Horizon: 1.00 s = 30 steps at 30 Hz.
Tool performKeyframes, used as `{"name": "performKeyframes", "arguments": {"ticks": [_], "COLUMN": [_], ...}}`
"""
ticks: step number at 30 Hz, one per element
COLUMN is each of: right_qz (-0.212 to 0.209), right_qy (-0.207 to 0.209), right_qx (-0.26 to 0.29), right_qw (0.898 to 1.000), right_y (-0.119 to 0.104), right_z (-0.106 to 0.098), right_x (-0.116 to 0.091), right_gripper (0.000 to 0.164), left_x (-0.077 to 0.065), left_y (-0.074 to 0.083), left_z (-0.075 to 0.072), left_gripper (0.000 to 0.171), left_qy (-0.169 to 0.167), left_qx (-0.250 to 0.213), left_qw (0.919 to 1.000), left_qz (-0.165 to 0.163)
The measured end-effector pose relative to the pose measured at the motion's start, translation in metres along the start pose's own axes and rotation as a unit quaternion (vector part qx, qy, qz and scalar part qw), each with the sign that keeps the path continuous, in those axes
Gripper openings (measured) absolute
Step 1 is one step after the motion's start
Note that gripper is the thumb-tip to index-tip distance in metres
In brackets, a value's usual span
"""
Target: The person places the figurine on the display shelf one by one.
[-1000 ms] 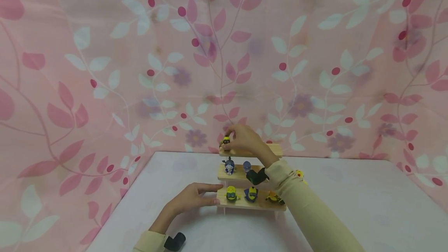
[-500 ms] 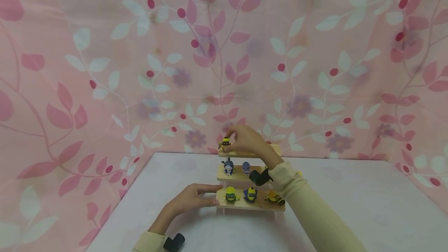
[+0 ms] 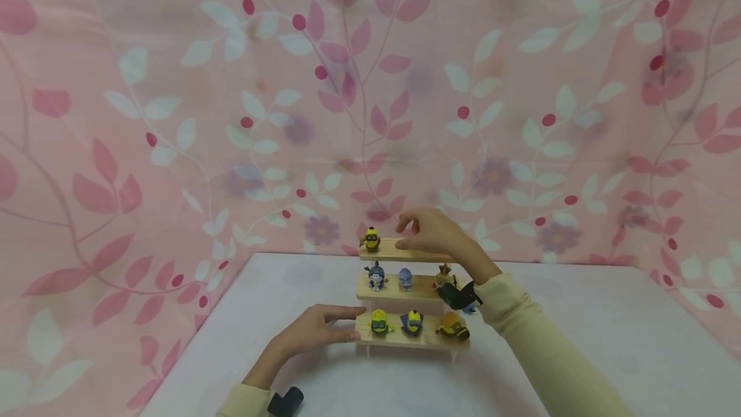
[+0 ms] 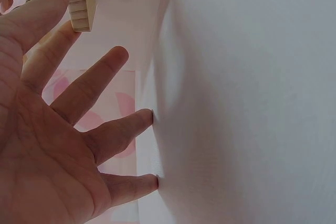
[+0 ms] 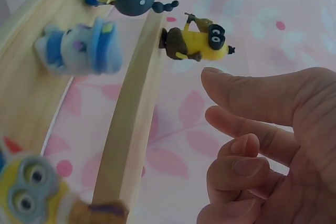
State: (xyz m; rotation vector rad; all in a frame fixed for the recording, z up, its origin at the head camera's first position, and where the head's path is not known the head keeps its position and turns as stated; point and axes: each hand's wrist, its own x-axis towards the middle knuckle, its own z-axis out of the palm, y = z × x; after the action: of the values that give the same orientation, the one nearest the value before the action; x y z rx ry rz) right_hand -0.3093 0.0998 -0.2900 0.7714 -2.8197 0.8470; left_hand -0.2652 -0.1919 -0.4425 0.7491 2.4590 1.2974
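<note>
A three-tier wooden display stand (image 3: 425, 338) carries small figurines. My left hand (image 3: 309, 332) holds the left end of its bottom board between thumb and index finger; in the left wrist view, the other fingers are spread, with two fingertips against the white surface. My right hand (image 3: 434, 231) is over the top board (image 3: 384, 250), apart from the yellow figurine with black goggles (image 3: 372, 240) that stands upright at that board's left end. In the right wrist view nothing lies between the thumb and index finger; the other fingers are loosely curled beside the goggled figurine (image 5: 199, 43).
On the middle board stand a dark-haired figurine (image 3: 376, 277), a pale blue figurine (image 3: 405, 279) and one partly behind my right wrist camera (image 3: 459, 296). The bottom board bears three yellow figurines, one (image 3: 412, 322) in the middle. Pink floral cloth (image 3: 370, 82) hangs behind the white table (image 3: 278, 275).
My right hand has let go of the goggled figurine and moved right, leaving it standing on the top board. The left hand keeps its hold on the bottom board.
</note>
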Motion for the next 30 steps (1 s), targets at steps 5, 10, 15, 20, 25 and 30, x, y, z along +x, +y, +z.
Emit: {"name": "performKeyframes", "arguments": {"ticks": [5, 10, 15, 20, 25, 30], "right_qz": [-0.003, -0.015, -0.021, -0.027, -0.027, -0.017], "right_qy": [0.008, 0.023, 0.033, 0.048, 0.055, 0.066], "right_qx": [0.001, -0.013, -0.001, 0.019, 0.020, 0.007], "right_qw": [1.000, 1.000, 0.999, 0.998, 0.998, 0.998], "right_y": [0.009, 0.020, 0.031, 0.042, 0.054, 0.065], "right_z": [-0.004, -0.010, -0.019, -0.025, -0.025, -0.026], "right_x": [-0.008, -0.018, -0.032, -0.045, -0.053, -0.063], "right_gripper": [0.024, 0.023, 0.023, 0.021, 0.019, 0.020], "left_x": [0.000, 0.001, 0.002, 0.003, 0.001, 0.000], "left_y": [0.000, -0.001, -0.001, -0.001, 0.001, 0.002], "left_z": [0.000, 0.000, 0.000, 0.000, 0.000, 0.000], "left_gripper": [0.045, 0.045, 0.045, 0.046, 0.046, 0.045], "left_qy": [0.000, 0.003, 0.005, 0.004, 0.003, 0.003], "left_qx": [0.001, 0.001, 0.008, 0.012, 0.004, 0.004], "left_qw": [1.0000, 1.0000, 0.9999, 0.9999, 1.0000, 1.0000], "left_qz": [0.001, -0.004, -0.009, -0.006, -0.007, -0.004]}}
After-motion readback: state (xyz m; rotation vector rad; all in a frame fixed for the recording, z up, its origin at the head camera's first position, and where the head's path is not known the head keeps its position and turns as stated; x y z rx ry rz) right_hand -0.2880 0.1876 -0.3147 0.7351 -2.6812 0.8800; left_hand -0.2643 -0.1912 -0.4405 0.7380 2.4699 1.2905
